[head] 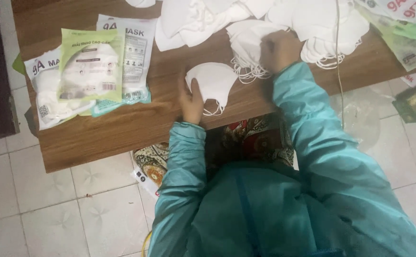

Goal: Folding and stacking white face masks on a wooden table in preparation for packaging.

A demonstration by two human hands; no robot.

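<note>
The left hand (191, 101) lies on the wooden table (122, 128) near its front edge, with its fingers laid against the left side of a single folded white mask (212, 81). The thumb side presses the mask's rim, so the grip is a light, narrow pinch on that one mask, whose ear loops trail toward the table's edge. The right hand (278, 49) sits farther back on the table, just right of and behind the single mask, curled into a loose fist on top of a stack of white masks (246, 47). Its fingers are folded under, so I cannot tell how much of the stack they actually clasp, only that the hand rests on it. Behind that stack, along the table's far edge, spreads a loose heap of more masks (312, 19). Well to the left of the single mask lie sealed mask packets (91, 66), one green-fronted on top of white ones (overlapping, slightly askew). Both teal sleeves (312, 128) reach over the table's front edge, and a patterned cloth (250, 143) shows below it.
</note>
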